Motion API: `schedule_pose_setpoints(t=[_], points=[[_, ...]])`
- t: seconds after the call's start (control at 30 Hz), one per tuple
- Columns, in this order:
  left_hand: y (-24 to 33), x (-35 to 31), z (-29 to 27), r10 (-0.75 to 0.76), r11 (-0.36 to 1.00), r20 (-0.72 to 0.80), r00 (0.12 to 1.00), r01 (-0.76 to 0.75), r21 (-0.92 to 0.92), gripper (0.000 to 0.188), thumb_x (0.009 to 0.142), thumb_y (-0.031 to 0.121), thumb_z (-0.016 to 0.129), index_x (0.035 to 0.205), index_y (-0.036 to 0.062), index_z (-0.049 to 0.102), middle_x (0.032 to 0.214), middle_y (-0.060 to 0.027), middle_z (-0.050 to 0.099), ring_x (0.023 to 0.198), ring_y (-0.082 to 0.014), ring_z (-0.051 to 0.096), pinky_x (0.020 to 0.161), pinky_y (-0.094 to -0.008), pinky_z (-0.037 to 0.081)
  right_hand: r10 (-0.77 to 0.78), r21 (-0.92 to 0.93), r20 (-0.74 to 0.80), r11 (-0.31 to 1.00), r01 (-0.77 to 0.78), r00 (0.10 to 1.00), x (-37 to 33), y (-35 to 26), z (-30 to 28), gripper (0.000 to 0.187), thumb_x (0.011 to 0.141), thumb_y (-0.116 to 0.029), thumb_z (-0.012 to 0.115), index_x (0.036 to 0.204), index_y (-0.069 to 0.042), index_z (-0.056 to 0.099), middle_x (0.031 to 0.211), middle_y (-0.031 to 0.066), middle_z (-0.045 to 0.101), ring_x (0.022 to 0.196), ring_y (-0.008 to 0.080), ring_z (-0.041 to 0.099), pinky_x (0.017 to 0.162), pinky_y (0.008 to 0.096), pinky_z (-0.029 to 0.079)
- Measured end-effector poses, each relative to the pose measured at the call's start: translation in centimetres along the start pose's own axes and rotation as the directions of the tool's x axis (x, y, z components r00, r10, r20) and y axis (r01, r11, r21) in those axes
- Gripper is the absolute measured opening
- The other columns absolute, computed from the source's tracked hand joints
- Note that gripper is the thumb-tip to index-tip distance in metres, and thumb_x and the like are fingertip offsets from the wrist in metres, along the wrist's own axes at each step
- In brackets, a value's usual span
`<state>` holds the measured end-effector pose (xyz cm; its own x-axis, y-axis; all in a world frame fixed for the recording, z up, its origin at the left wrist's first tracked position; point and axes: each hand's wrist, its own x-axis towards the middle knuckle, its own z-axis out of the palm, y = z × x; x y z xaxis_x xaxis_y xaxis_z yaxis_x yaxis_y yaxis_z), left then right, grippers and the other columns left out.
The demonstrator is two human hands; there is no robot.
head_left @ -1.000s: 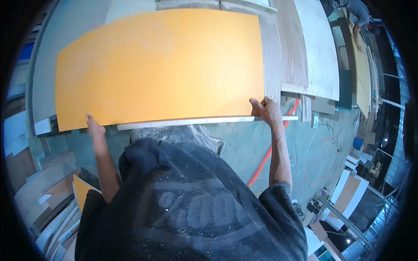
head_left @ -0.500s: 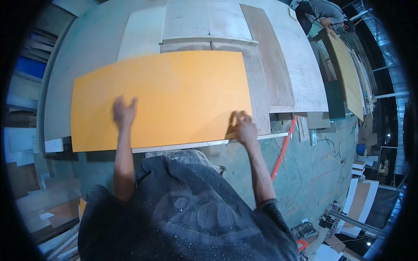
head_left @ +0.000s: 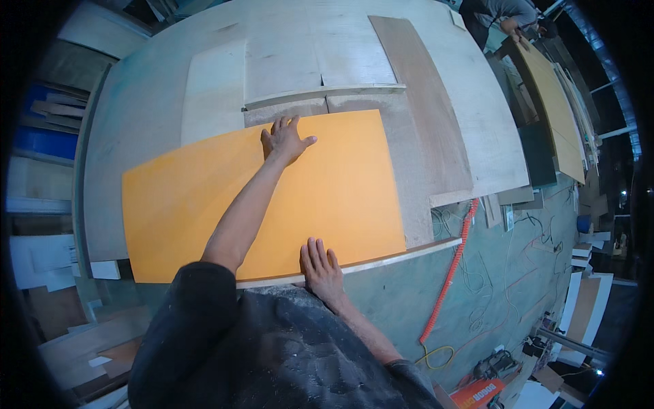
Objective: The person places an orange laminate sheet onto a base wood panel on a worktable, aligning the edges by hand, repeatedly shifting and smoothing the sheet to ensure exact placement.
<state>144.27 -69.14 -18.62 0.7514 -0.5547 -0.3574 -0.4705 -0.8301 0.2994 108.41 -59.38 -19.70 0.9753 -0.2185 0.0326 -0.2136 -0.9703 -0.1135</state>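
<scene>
A large orange-yellow panel (head_left: pixel 340 184) lies flat on the worktable, its near edge close to my body. My left hand (head_left: pixel 284 141) reaches across to the panel's far edge, palm down with the fingers spread. Near the front edge, my right hand (head_left: pixel 321 271) rests with its fingers stretched out on the panel. Neither hand grips anything. A pale wooden strip (head_left: pixel 432 247) runs along the panel's near edge and sticks out to the right. Beyond the far edge, another narrow strip (head_left: pixel 327 91) lies across the boards.
A long brown board (head_left: pixel 422 95) lies on the worktable (head_left: pixel 477 102). An orange coiled hose (head_left: pixel 449 273) hangs to the floor at the right, among loose cables. At the far right another person (head_left: pixel 501 17) bends over a yellowish panel (head_left: pixel 545 102). Stacked boards (head_left: pixel 44 184) stand at the left.
My left hand has moved forward and right to the panel's far edge. My right hand has shifted left from the panel's right end and now lies flatter. The whole view has tilted.
</scene>
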Motion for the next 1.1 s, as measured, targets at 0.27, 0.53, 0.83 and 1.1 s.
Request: schedule_pose_setpoints(t=[0.27,0.53,0.83,1.1], points=[[-0.5,1.3,0.0,-0.024,1.0,-0.011,1.0,0.024,-0.003,0.092,0.091,0.064,0.069,0.165,0.025,0.03,0.172,-0.0069,0.026,0.16,-0.0249,0.018,0.123,-0.067,0.022,-0.029,0.164,0.107,0.986,0.011,0.994,1.1,1.0,0.8,0.074,0.091,-0.045,0.07,0.151,-0.006,0.052,0.162,0.0171,0.046,0.152,0.0328,0.041,0.116,0.0482,0.043],[-0.4,5.7,0.6,-0.024,1.0,-0.048,0.999,0.024,-0.014,0.092,0.092,0.063,0.069,0.165,0.0229,0.03,0.172,-0.0078,0.026,0.16,-0.0264,0.019,0.122,-0.0679,0.022,-0.029,0.241,0.101,0.97,0.004,0.994,4.4,2.9,2.3,0.101,0.076,-0.06,0.077,0.155,-0.006,0.046,0.164,0.0185,0.041,0.153,0.0344,0.039,0.116,0.0503,0.044],[-1.6,10.3,0.6,-0.011,1.0,-0.059,0.998,0.011,-0.002,0.093,0.092,0.067,0.067,0.165,0.0229,0.029,0.172,-0.0071,0.026,0.16,-0.0263,0.02,0.122,-0.067,0.024,-0.046,0.247,0.05,0.968,0.032,0.998,8.4,4.1,3.2,0.106,0.07,-0.059,0.082,0.152,-0.001,0.048,0.163,0.0211,0.041,0.152,0.0359,0.04,0.116,0.0498,0.044],[-1.9,11.8,1.1,-0.008,1.0,-0.125,0.992,0.007,-0.001,0.093,0.093,0.068,0.063,0.166,0.0235,0.027,0.172,-0.0067,0.027,0.159,-0.0271,0.022,0.121,-0.0666,0.024,-0.045,0.287,0.047,0.958,0.03,0.998,10.0,5.0,4.1,0.109,0.068,-0.061,0.084,0.151,0.0,0.049,0.163,0.024,0.04,0.152,0.0372,0.039,0.116,0.0519,0.044]])
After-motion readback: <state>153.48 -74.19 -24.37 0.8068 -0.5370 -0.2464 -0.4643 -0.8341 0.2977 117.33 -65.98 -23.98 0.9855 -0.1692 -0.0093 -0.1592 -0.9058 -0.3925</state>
